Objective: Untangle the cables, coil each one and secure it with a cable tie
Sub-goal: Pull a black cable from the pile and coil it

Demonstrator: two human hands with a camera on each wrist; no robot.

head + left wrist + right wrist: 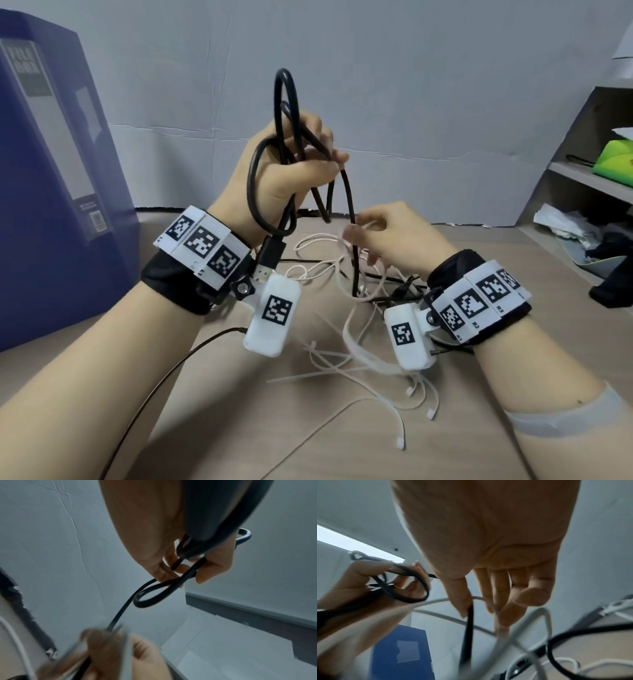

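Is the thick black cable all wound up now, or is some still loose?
Partly wound. The left hand holds a few loops of the thick black cable, but one strand runs down through the right hand into the tangle.

I see soft, even light with faint shadows. My head view bends at its edges; both wrist views look blurry.

Glossy black cable (347, 192), white plastic cable ties (346, 373), matt wood-look table (239, 428).
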